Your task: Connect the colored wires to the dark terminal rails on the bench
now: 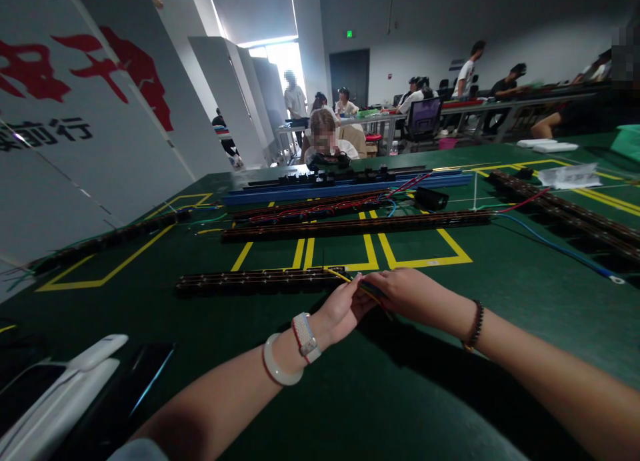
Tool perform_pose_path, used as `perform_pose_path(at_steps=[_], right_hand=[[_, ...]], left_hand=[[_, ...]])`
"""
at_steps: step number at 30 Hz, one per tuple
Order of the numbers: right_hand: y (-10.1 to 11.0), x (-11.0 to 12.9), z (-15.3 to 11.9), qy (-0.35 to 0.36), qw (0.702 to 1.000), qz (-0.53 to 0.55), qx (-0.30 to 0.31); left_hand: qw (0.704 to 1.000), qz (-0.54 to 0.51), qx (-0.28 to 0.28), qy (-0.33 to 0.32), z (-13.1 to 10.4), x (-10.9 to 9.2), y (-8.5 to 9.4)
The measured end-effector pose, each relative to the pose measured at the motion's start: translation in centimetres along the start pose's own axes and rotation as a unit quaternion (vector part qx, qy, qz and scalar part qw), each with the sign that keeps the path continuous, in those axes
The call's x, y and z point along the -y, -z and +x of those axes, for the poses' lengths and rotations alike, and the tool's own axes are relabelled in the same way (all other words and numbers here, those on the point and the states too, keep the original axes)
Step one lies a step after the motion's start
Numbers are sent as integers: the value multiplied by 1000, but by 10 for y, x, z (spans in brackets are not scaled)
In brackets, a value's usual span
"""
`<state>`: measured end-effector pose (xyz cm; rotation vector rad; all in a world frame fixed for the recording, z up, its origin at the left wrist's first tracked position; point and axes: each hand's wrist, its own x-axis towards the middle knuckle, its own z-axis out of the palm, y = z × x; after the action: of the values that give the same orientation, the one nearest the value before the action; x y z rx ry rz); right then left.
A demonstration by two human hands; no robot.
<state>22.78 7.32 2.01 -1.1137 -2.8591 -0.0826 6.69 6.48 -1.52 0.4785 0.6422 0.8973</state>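
1. Fingers, left hand (341, 311): closed on the wires (371, 291), palm partly turned up.
2. Fingers, right hand (406, 291): bent over the same wires from above, meeting the left; exact fingertip contact hidden.
3. Wires: slim bundle, yellow and darker strands, between the hands, just off the right end of the near strip (260, 282). Judged light, flexible, springy; prone to fanning out when loosened.
4. Near strip: dark, long, narrow, metallic lines along the top; flat on the green table (310, 394), beside yellow tape (414, 262). Judged stiff lengthwise, light to moderate, liable to slide if the wires are tugged.
5. Suggested hold, wires: gathered together a little way out from the strip, pinched gently; the joints at the strip end judged the fragile part.
6. Suggested hold, strip: by its long sides, near the wired end, steadied against the table.
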Motion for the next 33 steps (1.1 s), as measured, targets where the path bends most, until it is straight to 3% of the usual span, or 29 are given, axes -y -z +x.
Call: perform_pose_path(at_steps=[3,8,10,15,22,27,33], right_hand=[[6,6,2,58,995,-69,-48],[11,8,0,254,954,-113,-107],[10,6,-1,269,949,-96,-131],[6,-7,-2,202,958,51,-195],[-7,-38,1,-12,938,215,-274],[-33,-53,9,-73,955,163,-235],[-46,-53,19,-51,987,60,-139]], left_hand=[[1000,-20,-10,6,1,-1,1],[997,-54,3,51,0,-2,4],[997,-56,1,44,0,0,5],[1000,-16,26,-1,-1,4,3],[998,50,46,-2,0,5,7],[997,66,33,4,-3,2,3],[998,65,26,6,-5,1,0]])
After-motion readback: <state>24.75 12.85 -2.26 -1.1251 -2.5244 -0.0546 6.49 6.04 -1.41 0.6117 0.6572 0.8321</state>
